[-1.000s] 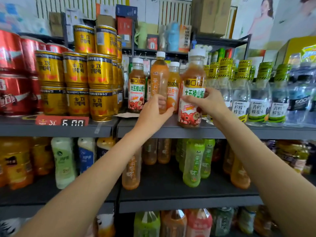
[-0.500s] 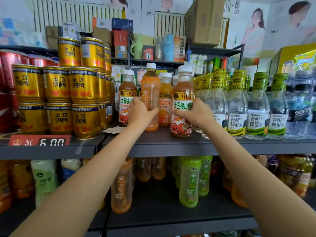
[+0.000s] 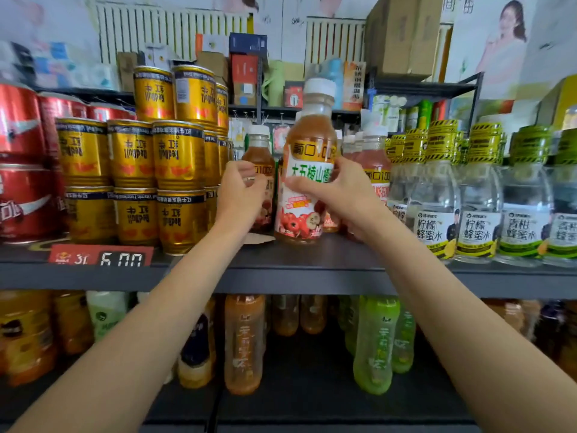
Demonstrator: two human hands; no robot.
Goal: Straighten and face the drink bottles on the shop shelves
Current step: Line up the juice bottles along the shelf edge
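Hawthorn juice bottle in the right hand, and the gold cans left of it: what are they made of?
Hawthorn juice bottle: looks like clear plastic, since the brown juice shows through; glossy printed label wrap, white cap probably plastic. The right hand grips it. Gold cans: likely metal, with shiny reflective walls and ribbed rims.

1. Hawthorn drink bottle (image 3: 304, 182) – clear smooth plastic, glossy printed wrap label, white plastic cap.
2. Gold cans (image 3: 178, 157) – metal, bright and reflective, ribbed at the rims.
3. Red cans (image 3: 22, 135) – metal, glossy.
4. Honey-water bottles (image 3: 477, 195) – transparent glossy plastic – paper-look labels, yellow shrink film over the caps.
5. Shelf (image 3: 312, 270) – dark grey, matt, smooth.
6. Cardboard boxes (image 3: 402, 32) – brown, dull.
7. Green bottles (image 3: 374, 345) on the lower shelf – frosted translucent plastic.
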